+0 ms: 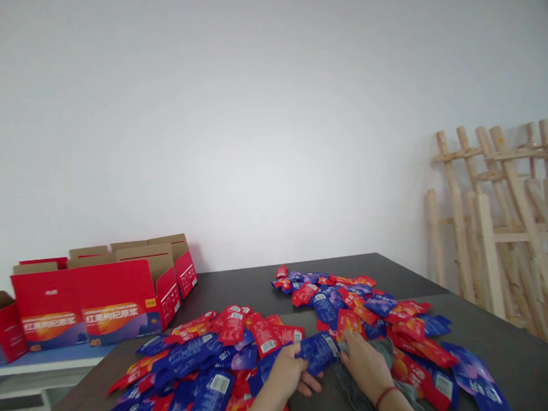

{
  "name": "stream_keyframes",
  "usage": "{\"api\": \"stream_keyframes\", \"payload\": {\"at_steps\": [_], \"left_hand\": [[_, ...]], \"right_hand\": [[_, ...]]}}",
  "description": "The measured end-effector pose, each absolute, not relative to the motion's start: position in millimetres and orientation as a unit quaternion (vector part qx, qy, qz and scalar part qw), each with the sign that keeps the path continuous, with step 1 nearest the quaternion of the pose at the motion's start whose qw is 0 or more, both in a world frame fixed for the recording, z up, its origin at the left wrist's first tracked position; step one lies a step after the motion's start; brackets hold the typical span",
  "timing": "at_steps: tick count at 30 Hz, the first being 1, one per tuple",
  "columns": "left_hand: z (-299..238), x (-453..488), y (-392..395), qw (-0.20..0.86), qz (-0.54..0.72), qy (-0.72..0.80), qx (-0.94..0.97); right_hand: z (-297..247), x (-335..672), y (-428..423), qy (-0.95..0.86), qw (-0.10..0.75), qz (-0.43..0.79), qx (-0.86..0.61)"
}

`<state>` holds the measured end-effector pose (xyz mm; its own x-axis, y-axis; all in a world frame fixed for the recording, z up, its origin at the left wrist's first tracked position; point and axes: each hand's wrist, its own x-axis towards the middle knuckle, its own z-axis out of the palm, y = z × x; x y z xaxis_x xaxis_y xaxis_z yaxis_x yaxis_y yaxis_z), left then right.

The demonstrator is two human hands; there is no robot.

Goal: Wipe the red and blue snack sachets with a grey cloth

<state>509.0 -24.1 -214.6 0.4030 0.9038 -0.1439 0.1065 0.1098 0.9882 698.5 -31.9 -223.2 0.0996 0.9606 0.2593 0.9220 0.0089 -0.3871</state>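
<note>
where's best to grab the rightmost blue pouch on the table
Probably the long right edge, near its middle, coming from the right: the blue pouch lies flat, that edge facing bare table while its left side borders other pouches.

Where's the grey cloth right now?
In the head view, the grey cloth sits low, just right of centre, under the right hand and beside the right pile of sachets.

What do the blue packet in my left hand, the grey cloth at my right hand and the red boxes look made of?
Blue packet: probably glossy plastic or foil film, from its sheen and creases. Grey cloth: matte fabric, by its soft folds; fibre unclear. Red boxes: likely printed cardboard, smooth outside, brown inside.
</note>
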Motion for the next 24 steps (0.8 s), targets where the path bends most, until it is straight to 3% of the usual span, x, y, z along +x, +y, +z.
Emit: {"api": "stream_keyframes", "payload": {"at_steps": [5,8,10,17,22,24], "left_hand": [[-214,498,-13,0.428,0.391,0.491,0.651],[-213,499,-18,0.303,0.424,0.441,0.730],[-210,503,-25,0.278,0.431,0.410,0.754],[-207,520,-35,0.393,0.478,0.379,0.688],[-217,524,-26,0.655,0.498,0.348,0.449],[-220,526,-24,0.708,0.473,0.343,0.396]], "right_hand": [[-219,711,-25,-0.654,0.299,0.139,-0.681],[-218,719,-20,-0.639,0.374,0.207,-0.639],[-219,719,-17,-0.643,0.398,0.228,-0.613],[-224,701,-22,-0.654,0.407,0.242,-0.589],[-223,688,-28,-0.662,0.434,0.215,-0.572],[-221,681,-32,-0.670,0.438,0.194,-0.567]]}}
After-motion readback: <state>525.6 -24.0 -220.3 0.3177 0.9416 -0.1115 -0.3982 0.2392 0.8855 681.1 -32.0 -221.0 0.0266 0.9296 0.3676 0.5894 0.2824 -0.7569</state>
